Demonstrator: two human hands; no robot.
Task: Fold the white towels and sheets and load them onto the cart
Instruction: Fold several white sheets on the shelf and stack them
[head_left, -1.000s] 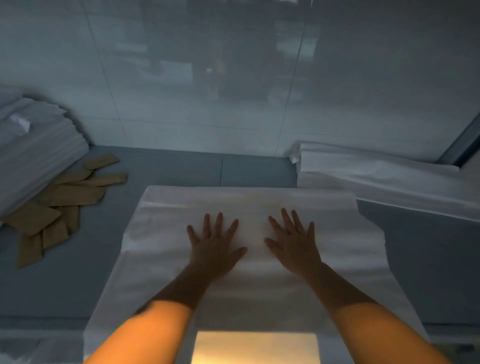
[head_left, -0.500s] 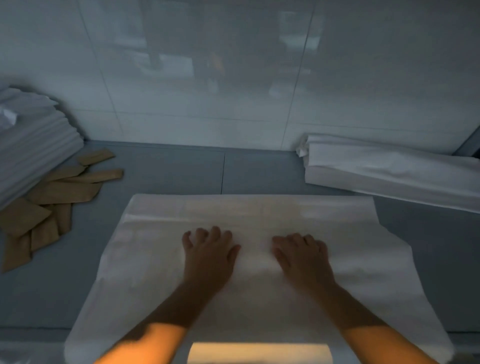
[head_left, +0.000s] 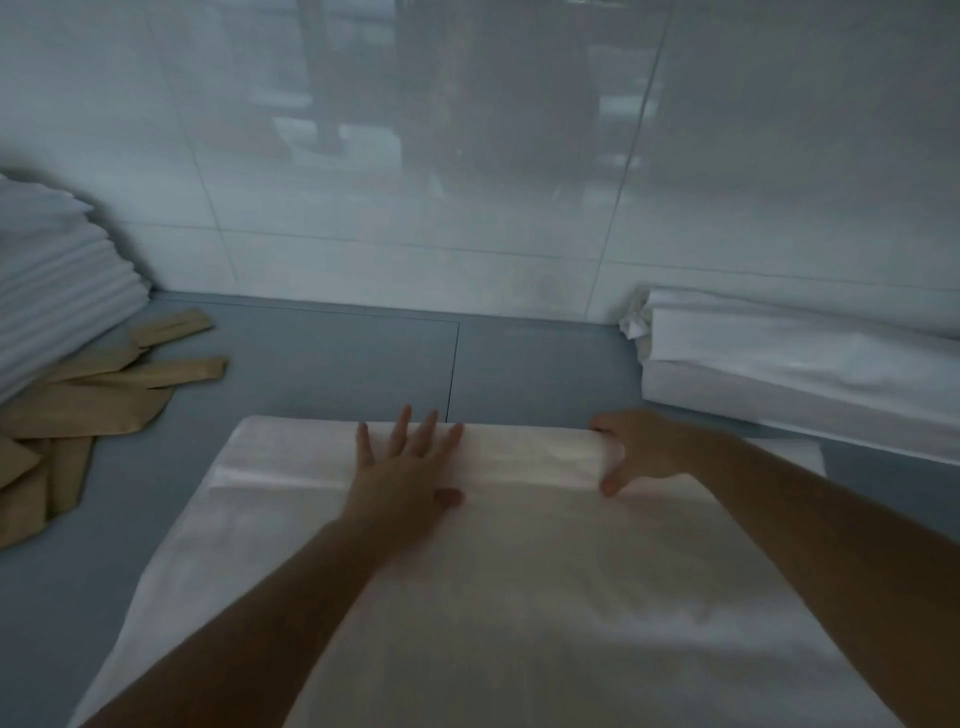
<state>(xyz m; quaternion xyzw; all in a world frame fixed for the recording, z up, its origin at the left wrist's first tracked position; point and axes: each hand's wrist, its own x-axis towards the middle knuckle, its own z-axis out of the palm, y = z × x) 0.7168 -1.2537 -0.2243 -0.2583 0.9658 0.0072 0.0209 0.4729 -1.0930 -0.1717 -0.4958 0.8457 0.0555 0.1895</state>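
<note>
A white sheet (head_left: 519, 587) lies spread on the grey table (head_left: 322, 374), running from the near edge to the middle. Its far edge forms a folded band. My left hand (head_left: 405, 467) lies flat on that band with the fingers spread. My right hand (head_left: 639, 447) grips the band further right, fingers curled over the far edge and thumb on the near side.
A stack of folded white linen (head_left: 57, 291) stands at the far left by the tiled wall (head_left: 467, 182). Several brown paper packets (head_left: 88, 400) lie scattered beside it. More folded white sheets (head_left: 800, 364) lie at the far right.
Both hands have moved from the middle of the sheet out to its far edge. The left hand went flat again, and the right hand took hold of the folded band.
</note>
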